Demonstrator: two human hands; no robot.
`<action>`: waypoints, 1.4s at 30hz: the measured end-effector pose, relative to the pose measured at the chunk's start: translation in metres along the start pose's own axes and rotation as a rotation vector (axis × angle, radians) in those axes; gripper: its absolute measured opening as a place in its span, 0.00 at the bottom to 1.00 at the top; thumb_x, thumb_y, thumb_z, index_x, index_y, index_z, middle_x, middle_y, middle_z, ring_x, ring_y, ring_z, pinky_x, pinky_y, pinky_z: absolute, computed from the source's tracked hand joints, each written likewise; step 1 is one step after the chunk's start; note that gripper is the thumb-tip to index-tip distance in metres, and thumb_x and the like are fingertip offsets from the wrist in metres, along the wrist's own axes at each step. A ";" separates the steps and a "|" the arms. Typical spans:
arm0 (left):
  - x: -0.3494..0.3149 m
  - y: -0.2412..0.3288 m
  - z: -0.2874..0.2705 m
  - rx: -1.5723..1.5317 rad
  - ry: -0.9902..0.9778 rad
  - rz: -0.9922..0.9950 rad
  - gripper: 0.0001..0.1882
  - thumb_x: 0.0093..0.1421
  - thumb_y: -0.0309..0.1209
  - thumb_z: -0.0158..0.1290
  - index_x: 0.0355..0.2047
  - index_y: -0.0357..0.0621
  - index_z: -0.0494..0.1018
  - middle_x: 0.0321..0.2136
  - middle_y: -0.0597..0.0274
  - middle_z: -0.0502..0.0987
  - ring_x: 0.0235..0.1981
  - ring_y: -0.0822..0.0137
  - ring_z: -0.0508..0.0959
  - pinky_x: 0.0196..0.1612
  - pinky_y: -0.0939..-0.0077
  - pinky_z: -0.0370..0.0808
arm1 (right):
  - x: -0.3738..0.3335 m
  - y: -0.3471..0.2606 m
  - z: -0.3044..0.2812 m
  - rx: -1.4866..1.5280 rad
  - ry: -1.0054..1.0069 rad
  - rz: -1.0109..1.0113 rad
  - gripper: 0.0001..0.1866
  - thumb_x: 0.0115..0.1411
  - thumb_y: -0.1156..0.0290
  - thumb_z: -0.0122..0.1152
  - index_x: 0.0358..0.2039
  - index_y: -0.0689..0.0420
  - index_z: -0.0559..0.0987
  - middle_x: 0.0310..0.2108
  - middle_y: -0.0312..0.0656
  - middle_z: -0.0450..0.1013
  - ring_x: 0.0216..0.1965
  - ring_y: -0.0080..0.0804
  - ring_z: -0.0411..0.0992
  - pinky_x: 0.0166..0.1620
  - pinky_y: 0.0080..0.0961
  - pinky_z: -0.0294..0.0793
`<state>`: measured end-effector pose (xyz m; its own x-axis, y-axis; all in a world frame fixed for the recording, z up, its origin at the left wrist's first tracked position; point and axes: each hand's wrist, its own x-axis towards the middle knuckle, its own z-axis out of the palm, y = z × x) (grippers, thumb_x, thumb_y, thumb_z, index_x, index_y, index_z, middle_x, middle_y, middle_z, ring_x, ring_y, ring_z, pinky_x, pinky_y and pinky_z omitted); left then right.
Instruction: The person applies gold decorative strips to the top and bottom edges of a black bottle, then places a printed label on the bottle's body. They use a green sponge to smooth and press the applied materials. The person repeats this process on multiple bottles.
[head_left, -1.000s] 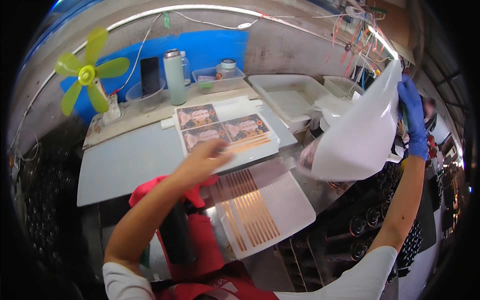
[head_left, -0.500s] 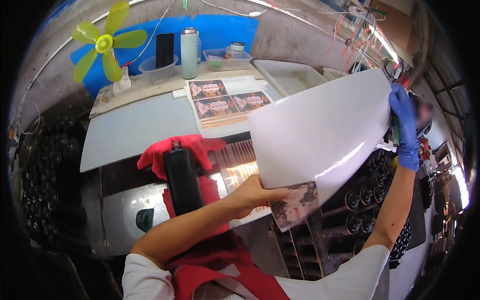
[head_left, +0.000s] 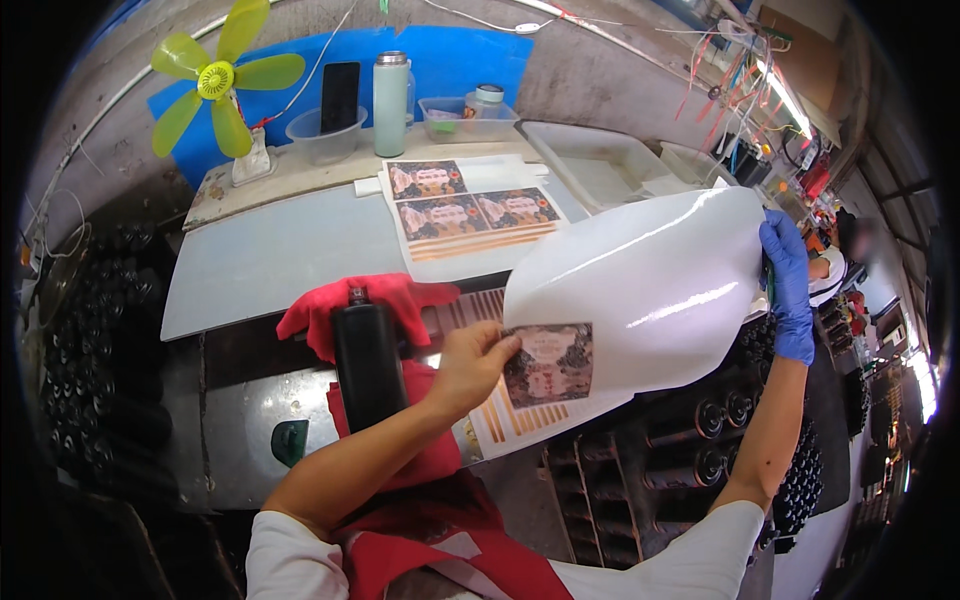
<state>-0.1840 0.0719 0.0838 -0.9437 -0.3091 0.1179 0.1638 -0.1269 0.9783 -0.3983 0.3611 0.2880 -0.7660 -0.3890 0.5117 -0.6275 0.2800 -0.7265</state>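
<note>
My left hand (head_left: 468, 368) pinches the left edge of a dark patterned decal (head_left: 550, 365), thumb on top. The decal overlaps the lower left of a large glossy white sheet (head_left: 640, 280); whether it is still attached there I cannot tell. My right hand (head_left: 787, 290), in a blue glove, grips the sheet's right edge, and the sheet bows between both hands. Something dark green shows at the gloved palm, mostly hidden. Left of my left hand, a black bottle (head_left: 368, 360) lies on a red cloth (head_left: 312, 318), neck pointing away from me.
Printed decal sheets (head_left: 440, 215) lie on the workbench (head_left: 280, 270). A green scraper-like piece (head_left: 290, 441) sits nearer me. Behind stand a yellow-green fan (head_left: 216, 80), a pale green flask (head_left: 392, 100) and plastic tubs (head_left: 590, 160). Black bottles (head_left: 705, 440) fill racks at the right. Another person (head_left: 828, 272) is farther right.
The white sheet has swung lower and bowed more, and my right hand has come down with it. My left hand has moved up and left, turning the decal more squarely into view.
</note>
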 end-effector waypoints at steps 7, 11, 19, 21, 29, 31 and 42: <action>0.014 0.044 -0.036 -0.186 0.275 0.126 0.06 0.61 0.26 0.49 0.33 0.36 0.73 0.29 0.66 0.77 0.29 0.79 0.74 0.36 0.85 0.71 | 0.033 0.053 0.028 0.120 0.073 0.169 0.14 0.60 0.60 0.54 0.42 0.55 0.74 0.25 0.27 0.66 0.24 0.13 0.62 0.25 0.11 0.61; 0.033 0.086 -0.047 -0.144 0.359 0.301 0.06 0.61 0.28 0.50 0.33 0.37 0.73 0.30 0.67 0.77 0.30 0.79 0.74 0.37 0.85 0.70 | 0.099 0.120 -0.013 0.158 0.358 0.108 0.12 0.59 0.60 0.54 0.38 0.54 0.74 0.20 0.29 0.65 0.17 0.17 0.61 0.18 0.16 0.59; 0.072 0.142 -0.066 0.402 0.118 0.514 0.06 0.59 0.24 0.51 0.36 0.35 0.73 0.31 0.67 0.75 0.33 0.80 0.72 0.38 0.86 0.68 | 0.103 0.283 -0.216 -0.710 0.788 -0.103 0.15 0.61 0.62 0.45 0.26 0.59 0.74 0.22 0.38 0.69 0.27 0.26 0.69 0.32 0.29 0.69; 0.076 0.143 -0.070 0.395 0.037 0.458 0.06 0.58 0.23 0.52 0.35 0.33 0.73 0.29 0.64 0.73 0.33 0.77 0.73 0.37 0.82 0.70 | 0.090 0.289 -0.222 -0.533 0.589 0.184 0.17 0.60 0.57 0.47 0.28 0.58 0.75 0.22 0.38 0.71 0.23 0.26 0.67 0.28 0.25 0.65; 0.049 0.173 -0.075 0.476 -0.348 0.322 0.08 0.53 0.20 0.57 0.34 0.36 0.73 0.31 0.62 0.76 0.35 0.73 0.75 0.40 0.81 0.72 | -0.030 0.039 0.085 0.272 -0.439 0.537 0.28 0.58 0.46 0.44 0.30 0.60 0.78 0.23 0.39 0.74 0.14 0.18 0.61 0.20 0.14 0.58; 0.033 0.180 -0.077 0.640 -0.288 0.538 0.06 0.53 0.22 0.57 0.33 0.38 0.74 0.31 0.59 0.75 0.31 0.69 0.75 0.36 0.78 0.72 | -0.078 0.009 0.140 0.459 -0.841 0.519 0.42 0.57 0.35 0.30 0.34 0.65 0.78 0.26 0.45 0.75 0.10 0.16 0.56 0.17 0.12 0.54; -0.096 0.143 -0.103 1.039 -0.444 0.927 0.10 0.41 0.22 0.59 0.27 0.43 0.77 0.38 0.54 0.75 0.36 0.59 0.76 0.39 0.67 0.75 | -0.126 -0.079 0.291 1.131 -0.917 0.947 0.40 0.58 0.33 0.34 0.41 0.61 0.75 0.21 0.34 0.71 0.10 0.14 0.56 0.14 0.09 0.53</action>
<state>-0.0408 -0.0134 0.1952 -0.6585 0.4347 0.6143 0.6540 0.7344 0.1814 -0.2118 0.1330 0.1475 -0.2075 -0.9096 -0.3599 0.6619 0.1404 -0.7363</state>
